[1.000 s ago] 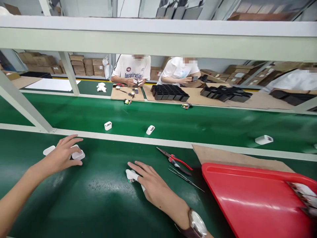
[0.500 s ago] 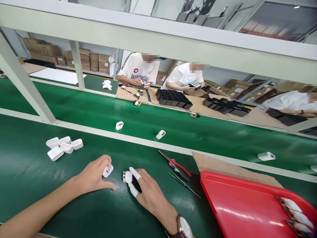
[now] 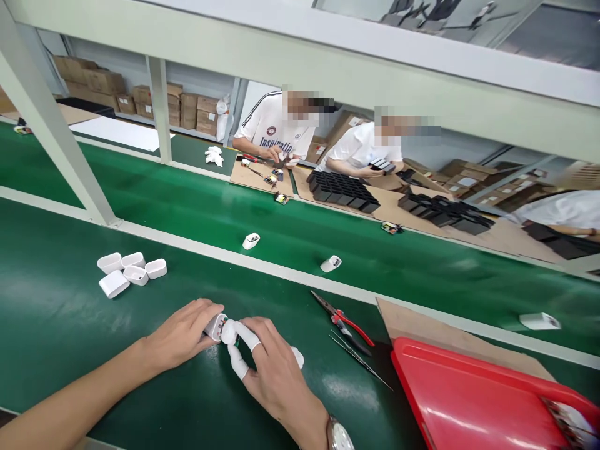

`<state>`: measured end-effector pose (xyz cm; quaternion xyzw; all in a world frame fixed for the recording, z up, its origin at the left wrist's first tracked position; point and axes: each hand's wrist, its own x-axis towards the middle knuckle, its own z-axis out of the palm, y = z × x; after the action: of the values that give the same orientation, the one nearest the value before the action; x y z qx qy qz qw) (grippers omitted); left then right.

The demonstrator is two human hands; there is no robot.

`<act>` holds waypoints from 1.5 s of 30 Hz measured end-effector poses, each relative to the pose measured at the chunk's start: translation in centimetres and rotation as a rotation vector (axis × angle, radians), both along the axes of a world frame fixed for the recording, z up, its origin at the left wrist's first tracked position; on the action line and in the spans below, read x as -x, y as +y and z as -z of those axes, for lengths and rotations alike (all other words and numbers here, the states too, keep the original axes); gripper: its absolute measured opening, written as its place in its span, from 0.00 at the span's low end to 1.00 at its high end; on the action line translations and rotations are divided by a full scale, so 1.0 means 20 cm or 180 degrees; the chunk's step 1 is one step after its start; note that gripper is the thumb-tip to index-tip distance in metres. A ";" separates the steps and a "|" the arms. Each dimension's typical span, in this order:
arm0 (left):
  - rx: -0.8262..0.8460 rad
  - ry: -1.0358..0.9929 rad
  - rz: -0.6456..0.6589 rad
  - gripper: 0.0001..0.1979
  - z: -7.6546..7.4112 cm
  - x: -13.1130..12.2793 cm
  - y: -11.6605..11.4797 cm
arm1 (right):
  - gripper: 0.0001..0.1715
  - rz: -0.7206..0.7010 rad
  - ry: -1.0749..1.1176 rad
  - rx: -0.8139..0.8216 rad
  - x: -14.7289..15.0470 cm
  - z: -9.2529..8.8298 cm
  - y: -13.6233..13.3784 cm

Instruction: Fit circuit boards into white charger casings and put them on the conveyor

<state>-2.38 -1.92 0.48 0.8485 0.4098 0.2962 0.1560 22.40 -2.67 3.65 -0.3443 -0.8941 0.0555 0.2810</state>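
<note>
My left hand (image 3: 180, 337) is closed around a white charger housing (image 3: 214, 327), its open end facing right. Finger cots cover the thumb and index finger of my right hand (image 3: 276, 362), which pinch a small circuit board with a rounded white part (image 3: 229, 332). The board's left end meets the housing's mouth; how deep it sits inside, I cannot tell. A white piece (image 3: 298, 357), partly hidden, shows beside my right hand. Several empty white housings (image 3: 114, 285) are grouped at the left. Red-handled pliers (image 3: 344, 322) and metal tweezers (image 3: 360, 360) lie to the right.
A red bin (image 3: 478, 400) with circuit boards inside stands at the right on cardboard (image 3: 450, 331). Beyond a pale rail (image 3: 262, 265) runs a green belt (image 3: 197, 206) carrying white housings. Co-workers (image 3: 281, 128) sit across it, near black trays (image 3: 342, 190). A slanted post (image 3: 56, 119) rises at the left.
My hands have come together, bringing the circuit board to the housing, which has turned so its open end faces right. White housings on the belt have shifted right. The view has moved slightly.
</note>
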 end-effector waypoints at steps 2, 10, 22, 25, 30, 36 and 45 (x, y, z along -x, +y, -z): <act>-0.0041 0.0063 0.0020 0.22 0.00 0.00 0.00 | 0.19 -0.0038 -0.0047 -0.0049 0.00 0.00 0.00; 0.0069 0.0095 0.0032 0.21 0.01 -0.02 -0.01 | 0.09 -0.0071 -0.0276 -0.0155 0.02 -0.01 0.01; 0.0748 -0.0257 0.0238 0.14 0.01 -0.02 -0.02 | 0.19 -0.0274 -0.0243 0.0209 0.05 0.02 0.04; 0.0069 -0.0135 0.0305 0.09 0.00 -0.02 -0.01 | 0.22 -0.0253 -0.0050 0.0458 0.05 0.05 0.05; -0.0844 -0.0104 0.0191 0.05 -0.02 -0.02 -0.02 | 0.24 0.0365 0.0399 0.0717 -0.10 -0.01 0.07; -0.0104 0.0156 0.0392 0.08 -0.11 -0.06 -0.01 | 0.25 0.0806 -0.0102 0.0317 -0.48 -0.02 0.01; -0.0086 0.0651 -0.1028 0.11 -0.40 -0.03 0.85 | 0.17 0.1000 -0.0198 0.0136 -0.57 0.16 -0.13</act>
<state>-1.76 15.03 8.39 0.7994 0.5504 0.2350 0.0525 33.73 -5.18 0.42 -0.4874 -0.8361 0.0191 0.2509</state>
